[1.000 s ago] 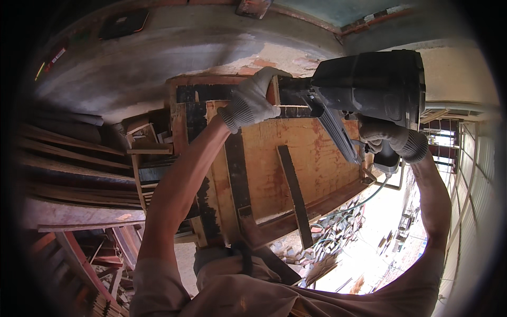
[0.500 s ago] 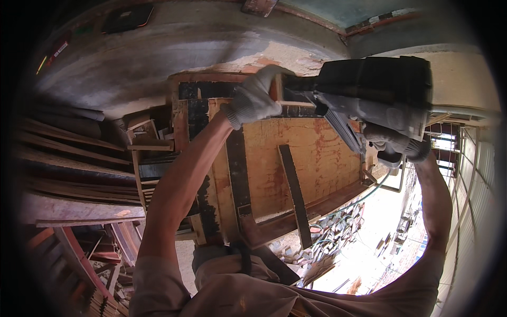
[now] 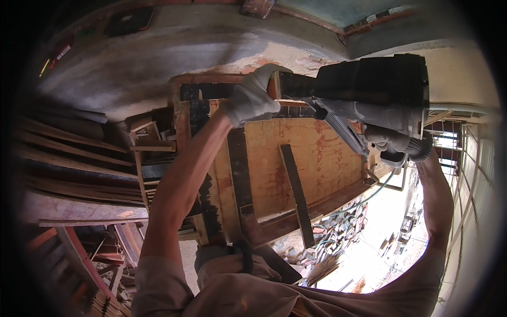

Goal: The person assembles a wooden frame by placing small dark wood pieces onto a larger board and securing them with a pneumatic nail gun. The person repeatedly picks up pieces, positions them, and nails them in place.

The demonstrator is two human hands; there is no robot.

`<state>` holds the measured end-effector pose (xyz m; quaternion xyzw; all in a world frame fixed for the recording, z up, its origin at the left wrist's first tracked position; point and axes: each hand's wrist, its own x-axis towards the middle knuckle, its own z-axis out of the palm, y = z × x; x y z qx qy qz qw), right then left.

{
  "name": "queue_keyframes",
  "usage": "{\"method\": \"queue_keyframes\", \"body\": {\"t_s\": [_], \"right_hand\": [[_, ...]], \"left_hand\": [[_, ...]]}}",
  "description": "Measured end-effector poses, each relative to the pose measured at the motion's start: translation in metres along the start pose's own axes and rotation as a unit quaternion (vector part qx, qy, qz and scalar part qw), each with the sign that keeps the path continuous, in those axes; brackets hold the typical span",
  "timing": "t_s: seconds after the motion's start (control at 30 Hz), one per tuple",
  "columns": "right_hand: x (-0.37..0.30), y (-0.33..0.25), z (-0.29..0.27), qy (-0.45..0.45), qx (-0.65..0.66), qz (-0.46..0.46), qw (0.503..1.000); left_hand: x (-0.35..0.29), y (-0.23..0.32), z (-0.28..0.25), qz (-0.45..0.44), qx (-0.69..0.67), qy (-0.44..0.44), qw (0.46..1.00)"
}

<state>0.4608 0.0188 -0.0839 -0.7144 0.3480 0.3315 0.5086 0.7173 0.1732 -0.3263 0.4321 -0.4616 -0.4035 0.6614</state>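
My left hand [image 3: 254, 96], in a pale grey knit glove, is closed on a wooden strip [image 3: 274, 87] at the far side of a framed wooden panel [image 3: 322, 153]. My right hand [image 3: 393, 142], gloved too, grips the handle of a black nail gun [image 3: 369, 87]. The gun lies level, its nose pointing left and meeting the strip close to my left fingers. Its slanted magazine [image 3: 340, 127] hangs over the panel. Across the panel's near part lies a loose dark-faced batten [image 3: 297, 195]. The right fingertips and trigger are partly hidden.
Stacked boards [image 3: 68, 153] fill the left side. Scrap wood [image 3: 113, 253] sits below them. A plastered wall [image 3: 174, 47] rises behind the panel. A green air hose [image 3: 364, 201] runs down at the right, near a heap of wood offcuts [image 3: 343, 227] on the floor.
The nail gun and my right hand have shifted very slightly, with the gun's rear end a little to the left. My left hand stays on the strip.
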Motion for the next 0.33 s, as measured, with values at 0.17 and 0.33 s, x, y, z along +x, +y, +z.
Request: {"method": "queue_keyframes", "body": {"t_s": [0.17,0.33], "right_hand": [[-0.017,-0.013,0.009,0.081,0.042,-0.024,0.996],[-0.005,-0.034,0.024,0.135,0.028,0.016,0.990]], "left_hand": [[0.004,0.010,-0.006,-0.042,-0.060,-0.038,0.997],[-0.096,-0.071,-0.035,0.006,0.265,0.176,0.948]]}}
